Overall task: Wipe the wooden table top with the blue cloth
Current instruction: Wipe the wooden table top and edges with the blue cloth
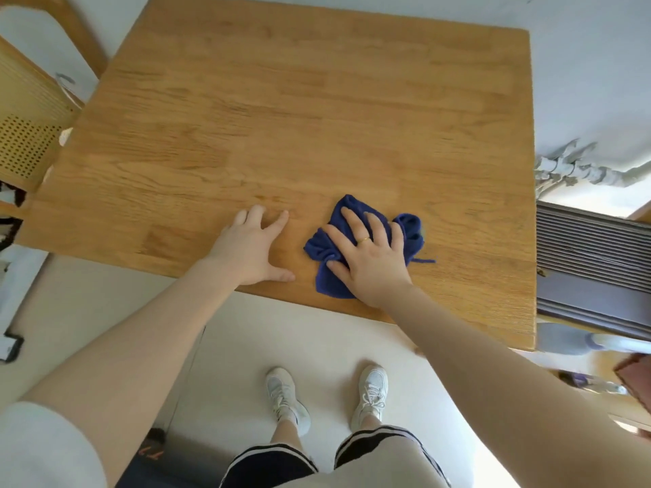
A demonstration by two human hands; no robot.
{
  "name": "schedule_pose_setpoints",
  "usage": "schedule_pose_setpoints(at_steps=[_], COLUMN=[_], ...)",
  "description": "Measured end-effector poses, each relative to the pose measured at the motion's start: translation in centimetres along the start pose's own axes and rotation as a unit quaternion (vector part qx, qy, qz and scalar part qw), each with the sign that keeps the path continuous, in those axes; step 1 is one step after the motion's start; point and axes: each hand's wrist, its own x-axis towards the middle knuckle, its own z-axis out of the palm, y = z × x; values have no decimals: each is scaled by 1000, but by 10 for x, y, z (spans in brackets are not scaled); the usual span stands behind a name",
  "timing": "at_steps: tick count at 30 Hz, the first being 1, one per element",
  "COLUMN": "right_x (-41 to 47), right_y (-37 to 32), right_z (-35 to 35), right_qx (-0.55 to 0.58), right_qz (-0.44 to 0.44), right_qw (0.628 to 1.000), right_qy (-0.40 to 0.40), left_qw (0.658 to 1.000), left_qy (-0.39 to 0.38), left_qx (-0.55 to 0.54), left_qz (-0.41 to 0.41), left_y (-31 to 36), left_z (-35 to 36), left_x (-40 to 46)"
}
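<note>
Right hand (370, 258) presses flat, fingers spread, on the crumpled blue cloth (410, 234); left hand (252, 250) rests open beside it on the bare wooden table (281, 118).

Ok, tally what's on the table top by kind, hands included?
Hands: 2, left hand flat on the bare table, right hand pressing the cloth
Cloths: 1, blue cloth
Rings: 1, ring on the right hand
Total: 4

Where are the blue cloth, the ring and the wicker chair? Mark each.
blue cloth (410, 230): head view, bunched right part.
ring (364, 240): head view, gold band on right hand.
wicker chair (26, 110): head view, woven back panel.
</note>
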Motion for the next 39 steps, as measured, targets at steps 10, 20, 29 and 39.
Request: schedule_pose_setpoints(at_steps=[10,20,29,39], right_x=[56,-2,60,29], right_y=[0,-21,-21,-45], right_z=[-11,-2,-12,-3], right_qx=[41,6,59,-4], right_qz=[102,-15,142,78], right_qw=[993,999,987,996], right_qy=[-52,-44,-41,-30], left_qw=[997,998,996,990], left_qy=[42,38,48,46], left_qx=[57,27,36,-39], left_qz=[35,47,65,131], left_y=[-11,-15,-17,-58], left_z=[9,6,8,-12], left_x=[5,8,12,7])
